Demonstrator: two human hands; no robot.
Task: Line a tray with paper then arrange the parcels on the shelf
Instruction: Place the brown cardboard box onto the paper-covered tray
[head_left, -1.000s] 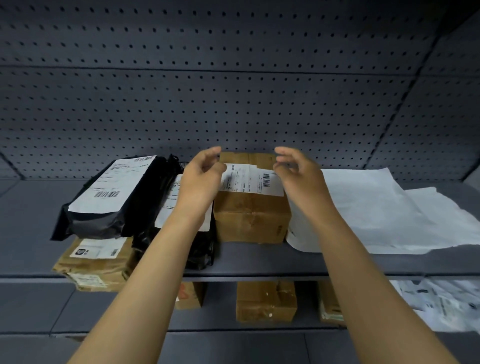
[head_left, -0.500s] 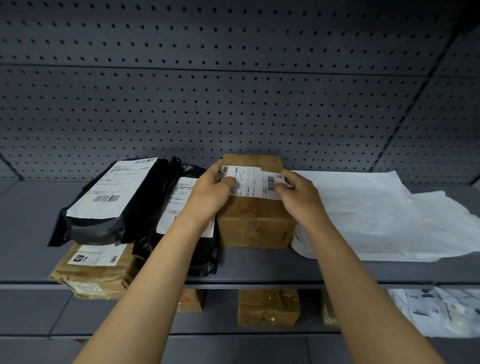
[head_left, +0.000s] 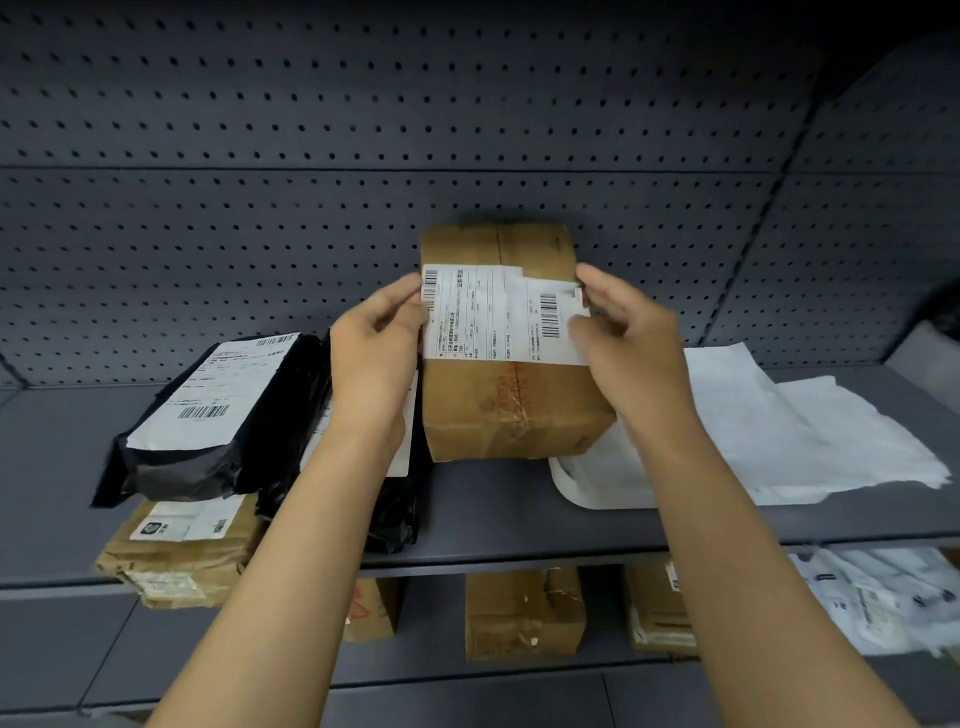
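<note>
Head view: both hands are gripping a brown cardboard box (head_left: 511, 395) by its sides, left hand (head_left: 375, 349) and right hand (head_left: 631, 339) fingers curling closed around it, tilted above the shelf (head_left: 488, 512) beside the paper-lined tray (head_left: 582, 486).

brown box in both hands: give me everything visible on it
The brown cardboard box is worn and creased, taped along its middle seam. A white shipping label with barcodes wraps its upper front. It is tilted, held at its sides by the left hand and right hand, over the shelf; whether it rests there is unclear.
</note>
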